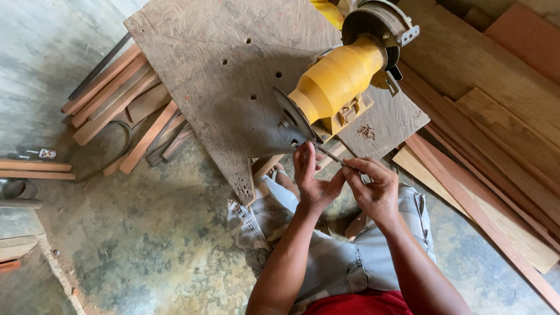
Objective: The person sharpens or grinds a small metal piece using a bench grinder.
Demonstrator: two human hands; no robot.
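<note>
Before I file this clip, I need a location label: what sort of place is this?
Most likely a small woodworking shop. A yellow bench grinder sits on a worn wooden board, timber planks are stacked on the concrete floor, and both hands hold a thin metal blade at its wheel.

Bright, even daylight; soft shadow under the board toward 6 o'clock; sharp focus, wide-angle bending at the edges.

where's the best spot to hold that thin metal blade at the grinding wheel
Probably the near end of the thin metal blade, away from the grinding wheel, coming from the person's side. It is long and narrow with its far tip at the wheel; both hands' grip sits along that near part.
</note>
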